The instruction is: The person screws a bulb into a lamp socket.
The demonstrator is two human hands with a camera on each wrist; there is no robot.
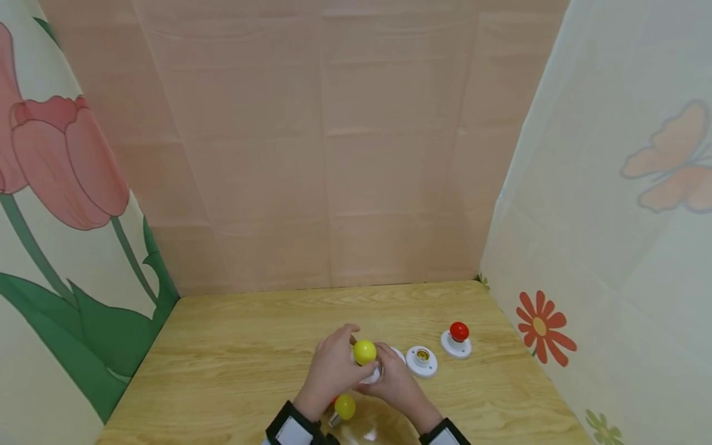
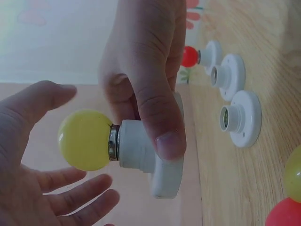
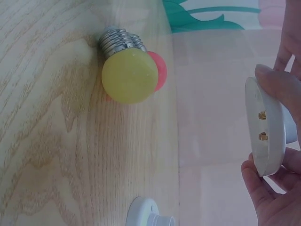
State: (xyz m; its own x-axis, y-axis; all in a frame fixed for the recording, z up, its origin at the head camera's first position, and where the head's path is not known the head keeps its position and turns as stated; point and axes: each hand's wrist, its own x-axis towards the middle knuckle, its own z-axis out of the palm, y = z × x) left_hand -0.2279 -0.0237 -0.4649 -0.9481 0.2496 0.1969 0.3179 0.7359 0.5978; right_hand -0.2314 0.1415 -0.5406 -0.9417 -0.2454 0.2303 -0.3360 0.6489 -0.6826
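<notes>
A yellow bulb [image 1: 364, 352] sits with its metal cap in the neck of a white round lamp holder [image 2: 164, 181], a band of the cap still showing. My right hand [image 1: 394, 378] grips the holder by its base, thumb on the front face. Around the bulb, my left hand [image 1: 336, 368] has its fingers spread, and in the left wrist view a gap shows between the thumb and the glass. The holder is raised off the table, its underside with two brass contacts facing the right wrist camera.
On the wooden table [image 1: 239, 358], a red bulb [image 1: 459, 332] stands in a white holder [image 1: 456, 350]. Beside it are a bulbless holder [image 1: 421, 369] and another [image 2: 248, 120], partly behind my right hand. A loose yellow bulb [image 1: 345, 406] and red bulb [image 3: 161, 70] lie near my left wrist.
</notes>
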